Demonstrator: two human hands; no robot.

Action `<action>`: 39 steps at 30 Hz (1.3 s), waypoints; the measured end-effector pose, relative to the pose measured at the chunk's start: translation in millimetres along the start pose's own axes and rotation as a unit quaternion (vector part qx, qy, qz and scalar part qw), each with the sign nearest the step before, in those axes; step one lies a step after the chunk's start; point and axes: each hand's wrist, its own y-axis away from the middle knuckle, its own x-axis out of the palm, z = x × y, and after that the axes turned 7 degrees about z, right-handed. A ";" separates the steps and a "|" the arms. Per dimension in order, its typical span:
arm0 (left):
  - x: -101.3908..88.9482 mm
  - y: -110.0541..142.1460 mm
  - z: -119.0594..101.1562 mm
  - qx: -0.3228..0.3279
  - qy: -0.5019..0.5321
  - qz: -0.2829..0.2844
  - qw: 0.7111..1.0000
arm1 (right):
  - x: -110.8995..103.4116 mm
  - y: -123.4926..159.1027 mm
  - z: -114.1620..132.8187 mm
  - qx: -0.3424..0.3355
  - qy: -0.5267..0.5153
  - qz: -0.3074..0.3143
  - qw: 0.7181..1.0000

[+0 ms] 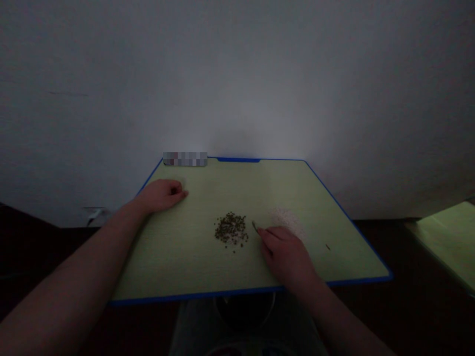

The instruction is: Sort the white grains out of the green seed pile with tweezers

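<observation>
A loose pile of dark brown-green beans or seeds (230, 229), with some pale grains among them, lies in the middle of the pale wood-look table (208, 269). To its right spreads a thin heap of whitish grains (285, 220), partly covered by my right hand (285, 252). That hand is closed in a pinch on a small, thin greenish tool (254, 225), whose tip points toward the dark pile; its exact kind is unclear. On the table's left side rests my left hand (163, 194), curled into a loose fist with nothing visible in it.
A blue edge (193, 297) runs round the table, which stands against a grey wall (237, 74). At the back left lies a blurred-out flat object (185, 158). A small brown stick (327, 246) is at right. Below the front edge sits a dark round container (245, 311).
</observation>
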 end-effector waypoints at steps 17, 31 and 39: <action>-1.7 1.1 -0.5 -0.003 -0.007 -0.002 1.000 | -18.4 -11.2 6.7 0.055 -0.071 -0.008 0.996; 0.0 0.3 1.3 0.003 -0.005 0.001 1.000 | -17.8 14.7 3.7 -0.062 -0.170 -0.033 0.983; -0.4 1.7 0.2 0.001 0.004 -0.002 1.000 | -18.1 9.0 3.6 -0.076 -0.168 -0.033 0.982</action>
